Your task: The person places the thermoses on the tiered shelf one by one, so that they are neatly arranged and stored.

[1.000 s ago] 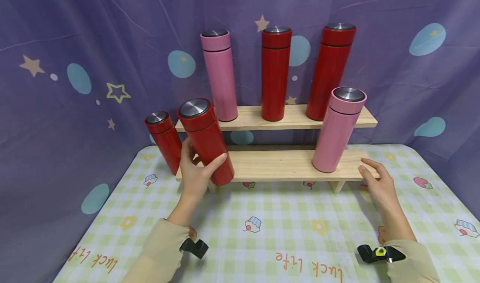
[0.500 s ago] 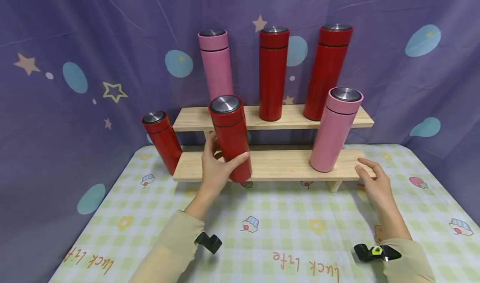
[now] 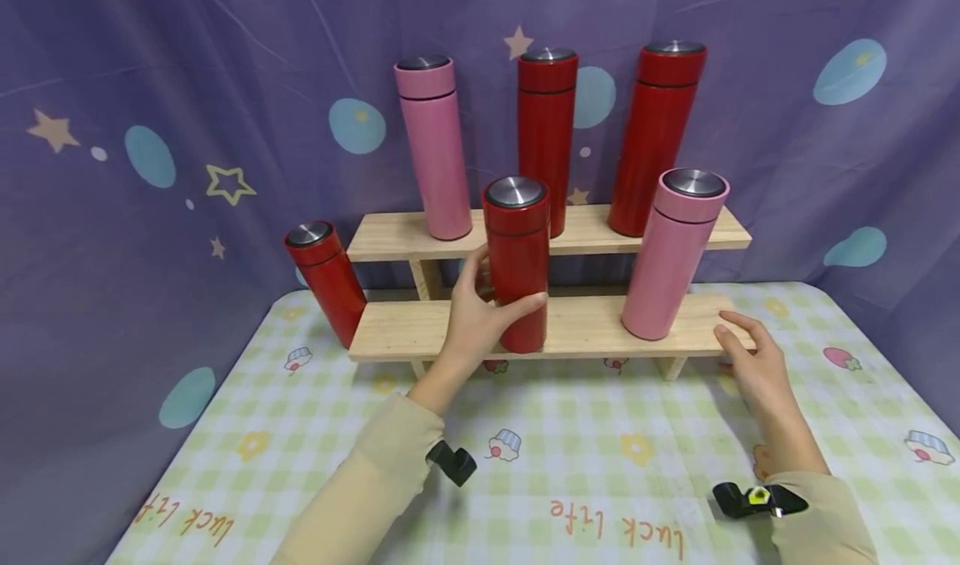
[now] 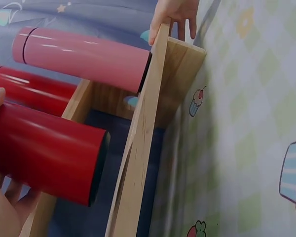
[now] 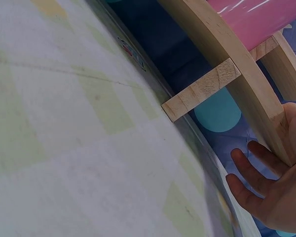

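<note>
My left hand [image 3: 474, 323] grips a red thermos flask [image 3: 517, 265] with a steel-topped lid, fingers and thumb round its lower half. In the left wrist view the dark base of that red thermos [image 4: 44, 148] hangs apart from the lower board. The two-tier wooden shelf [image 3: 408, 332] stands on the table, and at the right end of its lower board my right hand [image 3: 763, 369] holds the edge. The right wrist view has that board end [image 5: 271, 123] between the right hand's thumb side and its fingers underneath. A pink thermos [image 3: 667, 257] stands on the lower board near the right hand.
On the upper board stand a pink thermos [image 3: 435, 152] and two red ones, at the middle [image 3: 546, 123] and right [image 3: 656, 144]. Another red thermos [image 3: 326, 282] stands left of the shelf. A checkered tablecloth [image 3: 570, 457] covers the table; a purple curtain [image 3: 285, 73] hangs behind.
My left hand has carried the red thermos rightward, from the lower board's left end to near its middle. My right hand has stayed at the shelf's right end.
</note>
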Motion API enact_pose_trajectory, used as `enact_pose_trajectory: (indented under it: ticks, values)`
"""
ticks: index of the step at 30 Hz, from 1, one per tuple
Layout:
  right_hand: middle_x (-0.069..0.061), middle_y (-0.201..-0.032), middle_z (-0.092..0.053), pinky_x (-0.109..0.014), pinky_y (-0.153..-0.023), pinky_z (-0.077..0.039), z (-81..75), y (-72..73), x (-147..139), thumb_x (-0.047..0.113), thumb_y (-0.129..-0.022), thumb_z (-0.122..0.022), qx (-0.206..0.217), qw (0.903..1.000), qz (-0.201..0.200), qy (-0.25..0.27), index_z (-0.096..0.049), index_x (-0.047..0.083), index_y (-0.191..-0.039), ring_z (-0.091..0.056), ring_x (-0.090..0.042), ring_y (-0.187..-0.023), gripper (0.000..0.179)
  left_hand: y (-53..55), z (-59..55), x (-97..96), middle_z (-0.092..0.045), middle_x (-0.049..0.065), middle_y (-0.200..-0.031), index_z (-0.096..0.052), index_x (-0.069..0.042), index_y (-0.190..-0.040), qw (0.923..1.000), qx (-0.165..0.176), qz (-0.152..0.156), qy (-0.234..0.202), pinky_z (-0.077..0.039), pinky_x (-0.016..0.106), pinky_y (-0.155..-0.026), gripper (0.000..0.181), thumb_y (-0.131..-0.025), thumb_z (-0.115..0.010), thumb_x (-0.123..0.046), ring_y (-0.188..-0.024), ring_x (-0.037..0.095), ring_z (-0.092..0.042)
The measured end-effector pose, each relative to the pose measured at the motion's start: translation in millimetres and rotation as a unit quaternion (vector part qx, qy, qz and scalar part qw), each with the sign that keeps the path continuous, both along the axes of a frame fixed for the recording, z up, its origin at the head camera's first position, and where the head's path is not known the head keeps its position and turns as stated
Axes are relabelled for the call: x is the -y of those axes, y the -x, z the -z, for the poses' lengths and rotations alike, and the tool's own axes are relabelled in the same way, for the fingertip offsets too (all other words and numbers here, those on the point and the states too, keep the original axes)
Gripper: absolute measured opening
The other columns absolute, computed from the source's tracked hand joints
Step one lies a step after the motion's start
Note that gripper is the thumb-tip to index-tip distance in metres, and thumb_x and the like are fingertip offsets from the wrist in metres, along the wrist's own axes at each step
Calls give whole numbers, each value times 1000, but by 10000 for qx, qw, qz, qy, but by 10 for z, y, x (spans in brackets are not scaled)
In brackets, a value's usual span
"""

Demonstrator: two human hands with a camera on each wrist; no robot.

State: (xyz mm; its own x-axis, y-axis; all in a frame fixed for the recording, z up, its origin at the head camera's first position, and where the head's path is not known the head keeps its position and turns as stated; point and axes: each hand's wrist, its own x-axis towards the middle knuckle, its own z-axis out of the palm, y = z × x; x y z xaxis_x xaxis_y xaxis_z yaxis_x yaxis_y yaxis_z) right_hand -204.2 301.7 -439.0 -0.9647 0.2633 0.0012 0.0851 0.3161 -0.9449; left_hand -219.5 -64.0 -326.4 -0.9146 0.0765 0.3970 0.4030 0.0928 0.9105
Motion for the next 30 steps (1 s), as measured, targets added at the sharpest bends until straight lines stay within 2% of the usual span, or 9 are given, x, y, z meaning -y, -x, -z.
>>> enact_pose_trajectory:
  ticks: [2, 5, 10, 18, 25, 30]
  values:
    - [-27, -156, -23, -15, -73, -51, -5, -1, -5, 53, -99, -50, 25, 10000, 21, -39, -39, 21, -153, -45, -12, -99, 64, 90, 78, -28, -57, 12, -126, -39, -11, -149, 9998, 149, 63, 67, -50, 42, -90, 86, -77, -85, -13, -108, 26, -58]
    - [-27, -156, -21, -15, -73, -50, -5, 0, -8, 53, -99, -49, 76, 10000, 6, -55, -38, 21, -153, -45, -13, -99, 64, 155, 119, -65, -58, 7, -126, -40, -16, -148, 9995, 253, 132, 143, -52, 38, -89, 86, -76, -87, -18, -107, 23, -59]
    - [-26, -156, -22, -15, -74, -50, -4, 3, -11, 53, -99, -50, 60, 10000, 10, -29, -38, 21, -153, -45, -11, -99, 64, 231, 116, -133, -60, 3, -124, -43, -18, -145, 9992, 170, 156, 323, -51, 37, -92, 85, -74, -89, -23, -108, 19, -59]
    - [-26, -153, -27, -16, -73, -51, -10, -7, 5, 51, -99, -52, -104, 9999, 64, 33, -42, 22, -151, -46, -9, -95, 60, 346, 75, -241, -60, -2, -124, -44, -21, -144, 9973, 249, 130, 682, -50, 34, -93, 85, -73, -90, -28, -109, 14, -59]
    - [-25, -152, -27, -16, -73, -51, -17, -6, 1, 51, -99, -52, -118, 9999, 101, 73, -44, 24, -150, -46, -9, -95, 58, 384, 47, -292, -60, -3, -125, -44, -23, -146, 9949, 369, 104, 930, -49, 34, -92, 88, -71, -91, -30, -108, 14, -59]
    - [-26, -152, -26, -16, -73, -51, -14, -8, 4, 51, -99, -52, -83, 9999, 88, 106, -43, 23, -150, -46, -8, -95, 59, 393, 40, -305, -59, -3, -127, -41, -23, -148, 9938, 501, 206, 971, -49, 34, -94, 90, -73, -90, -30, -111, 14, -59]
